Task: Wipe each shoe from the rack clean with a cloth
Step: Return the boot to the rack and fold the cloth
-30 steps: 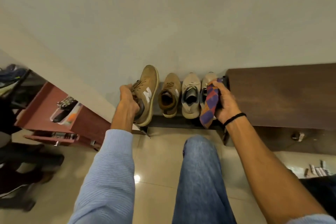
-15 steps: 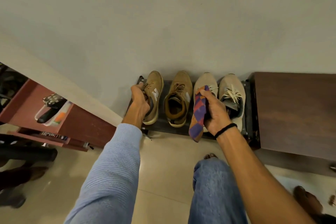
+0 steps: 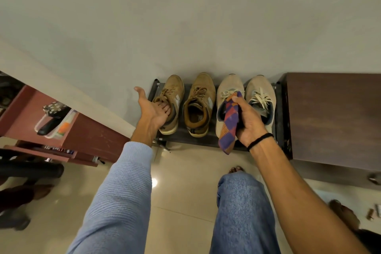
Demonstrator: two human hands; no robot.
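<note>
Two brown suede shoes (image 3: 174,90) (image 3: 201,93) and two beige sneakers (image 3: 228,84) (image 3: 259,88) stand side by side on a low dark rack (image 3: 181,137) against the wall. My left hand (image 3: 151,111) lies at the leftmost brown shoe, thumb spread out, fingertips touching its collar and tongue. My right hand (image 3: 250,121) grips a purple-and-orange checked cloth (image 3: 228,126) just above the opening of the left beige sneaker. The cloth hangs down past the rack's front edge.
A dark brown cabinet (image 3: 329,113) stands directly right of the rack. A reddish wooden shelf unit (image 3: 86,136) with small items stands to the left. My knee in jeans (image 3: 241,202) and bare foot (image 3: 236,169) are on the tiled floor in front.
The leftmost brown shoe went from tilted in my left hand to flat on the rack, and the fingers opened. My right hand with the cloth shifted left over the left beige sneaker.
</note>
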